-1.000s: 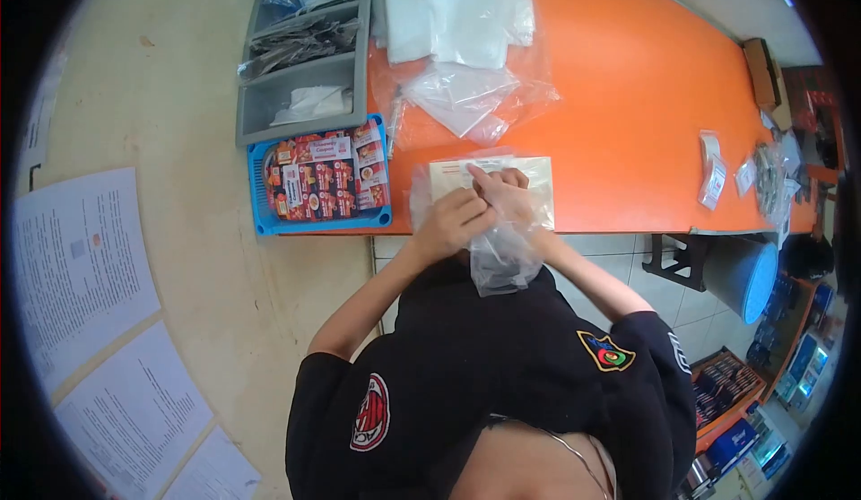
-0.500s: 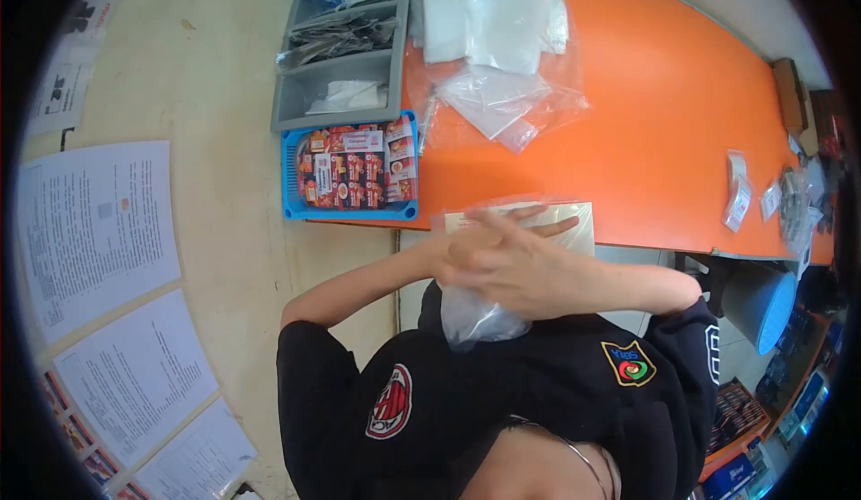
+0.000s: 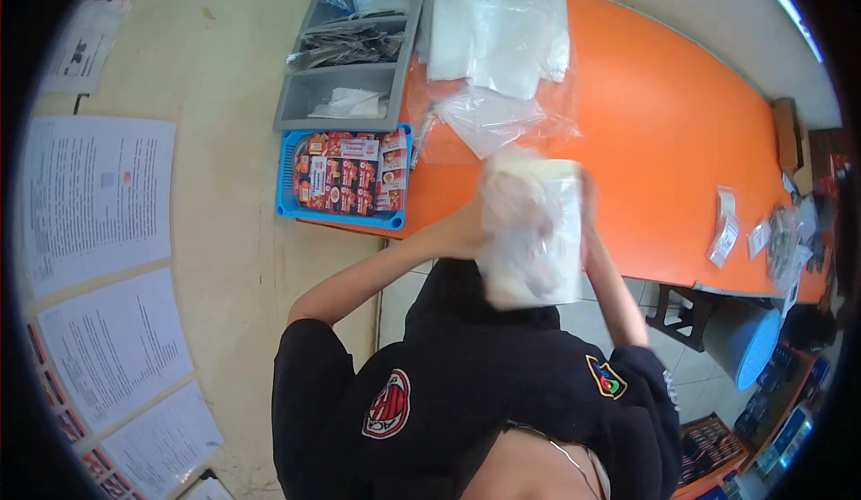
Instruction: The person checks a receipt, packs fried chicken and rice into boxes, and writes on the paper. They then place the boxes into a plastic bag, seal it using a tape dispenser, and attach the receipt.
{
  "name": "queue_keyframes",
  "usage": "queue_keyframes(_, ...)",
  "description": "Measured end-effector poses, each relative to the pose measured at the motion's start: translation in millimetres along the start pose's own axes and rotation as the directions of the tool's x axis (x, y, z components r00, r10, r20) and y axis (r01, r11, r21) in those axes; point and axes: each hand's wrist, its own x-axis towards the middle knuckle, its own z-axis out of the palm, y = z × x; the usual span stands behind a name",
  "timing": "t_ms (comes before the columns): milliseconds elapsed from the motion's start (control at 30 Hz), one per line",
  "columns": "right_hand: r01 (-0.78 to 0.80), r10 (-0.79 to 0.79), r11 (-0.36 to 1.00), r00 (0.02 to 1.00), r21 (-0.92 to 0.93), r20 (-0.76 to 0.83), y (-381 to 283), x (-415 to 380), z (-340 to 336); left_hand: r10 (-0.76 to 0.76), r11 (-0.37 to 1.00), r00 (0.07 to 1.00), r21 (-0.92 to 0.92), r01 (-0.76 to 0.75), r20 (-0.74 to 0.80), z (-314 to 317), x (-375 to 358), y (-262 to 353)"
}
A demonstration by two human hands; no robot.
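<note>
A cream-white, block-shaped pack [image 3: 534, 240] in clear plastic is raised in front of my body, over the orange table's front edge, and is blurred by motion. My left hand [image 3: 465, 229] is at its left side, with the fingers mostly hidden behind the pack and plastic. At the right side my right hand [image 3: 587, 217] grips the pack's edge, its fingers partly hidden and smeared.
Left of the pack is a blue basket [image 3: 283, 191] of printed red packets, below a grey divided tray [image 3: 336, 71]. White plastic bags [image 3: 493, 29] lie on the orange table [image 3: 655, 141]. A blue bin [image 3: 758, 347] stands at right.
My hands were crossed over the pack and its loose plastic; they have moved apart to its two sides. The pack has been lifted and turned upright in view.
</note>
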Motion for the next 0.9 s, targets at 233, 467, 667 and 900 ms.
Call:
queue_keyframes(233, 0.368, -0.433, 0.897, 0.847, -0.246, -0.308, 7, -83, 139, 0.039, 0.977, 0.837, 0.198, 0.083, -0.546, -8, -4, -42)
queue_keyframes(467, 0.263, -0.316, 0.932, 0.926, -0.249, -0.206, 29, -70, 26, 0.040, 0.999, 0.998, -0.032, -0.039, 0.038, -33, 47, 14)
queue_keyframes(667, 0.082, -0.029, 0.700, 0.996, -0.710, 0.086, -16, -103, -107, 0.173, 0.766, 0.932, 0.638, 0.076, -0.319, -1, 4, -9)
queue_keyframes(900, 0.298, 0.169, 0.079, 0.936, -0.951, 0.308, -83, -52, 211, -0.152, 0.976, 0.873, -0.212, 0.058, -0.463, 29, -10, -80)
